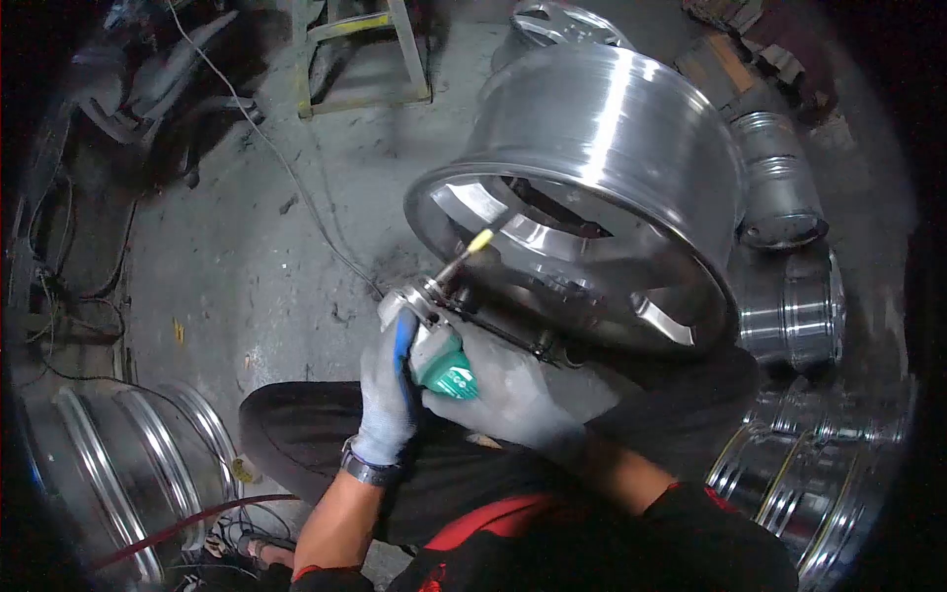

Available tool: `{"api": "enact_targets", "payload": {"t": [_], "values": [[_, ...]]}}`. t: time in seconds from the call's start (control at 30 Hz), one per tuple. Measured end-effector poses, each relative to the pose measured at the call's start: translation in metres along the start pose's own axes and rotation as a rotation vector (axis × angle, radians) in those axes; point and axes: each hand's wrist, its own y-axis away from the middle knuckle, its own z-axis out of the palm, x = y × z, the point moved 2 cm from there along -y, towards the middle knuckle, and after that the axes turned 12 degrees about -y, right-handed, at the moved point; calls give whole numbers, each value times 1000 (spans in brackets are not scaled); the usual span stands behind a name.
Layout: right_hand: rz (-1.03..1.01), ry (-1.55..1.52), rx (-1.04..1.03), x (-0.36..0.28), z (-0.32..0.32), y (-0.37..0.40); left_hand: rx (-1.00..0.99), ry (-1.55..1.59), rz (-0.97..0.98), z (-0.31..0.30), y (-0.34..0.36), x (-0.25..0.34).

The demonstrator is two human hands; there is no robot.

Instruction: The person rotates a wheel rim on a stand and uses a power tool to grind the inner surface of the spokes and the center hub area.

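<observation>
My left hand [383, 380], in a grey-white glove with a watch at the wrist, is wrapped around the left side of a handheld grinder [452, 371]. The tool has a green body and a silver head. From its head a shaft [466, 255] with a yellow section and a dark tip points up and right, overlapping the near rim opening of a large polished metal wheel [631, 118]. My right hand [503, 380], gloved too, closes over the grinder's right side; its fingers are partly hidden. The wheel lies tilted, its open side and spokes facing me.
More metal wheel rims stand at the lower left [148, 444] and down the right side [789, 306]. Another spoked wheel [567, 22] is behind the large one. A cable [286, 163] crosses the grey floor. A yellowish metal stand [365, 104] is at the back.
</observation>
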Motion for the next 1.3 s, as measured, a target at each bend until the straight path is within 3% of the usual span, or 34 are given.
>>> {"api": "enact_targets", "payload": {"t": [0.03, 0.1, 0.17, 0.2, 0.3, 0.33, 0.37, 0.43, 0.47, 0.6, 0.67, 0.77, 0.87, 1.17, 1.23, 1.3], "values": [[-112, 32, 46, -2, 0, -1, 46, -245, 167, -3, 1, -3], [-43, 9, 6, -7, 5, -15, 156, -348, 262, -10, -4, -5], [25, -15, -30, -9, 7, -25, 117, 60, -2, -13, -7, -5], [-9, -17, -24, -10, 7, -28, 177, -239, 127, -16, -7, -1], [-140, 20, 39, -1, 11, -23, 144, -277, 156, -15, -5, 8], [-238, 58, 95, -1, 10, -20, 134, 169, -94, -8, -6, -7], [-235, 59, 95, 1, 7, -15, 132, 170, -97, -8, -4, -7], [-33, 87, -44, -11, -3, -9, 81, -282, 186, -8, -3, 2], [-30, 86, -45, -9, -1, -8, 36, -33, 33, -6, -4, 3], [-6, 10, -36, -10, 7, -15, 82, 83, -95, -8, -5, 10], [25, -17, -46, -12, 9, -24, 153, 401, -279, -10, -9, 1], [-8, 59, -71, -4, 14, -31, 219, 448, -236, -10, -16, -1], [-116, 32, -9, 1, 15, -24, 132, 367, -187, -8, -9, 0], [131, 60, -110, -5, 10, -16, 72, 191, -114, -6, -6, -8], [-70, 49, -10, -1, 13, -23, 80, 302, -166, -9, -10, 0], [-98, 38, -3, 3, 15, -26, 82, 415, -217, -9, -10, 2]]}}
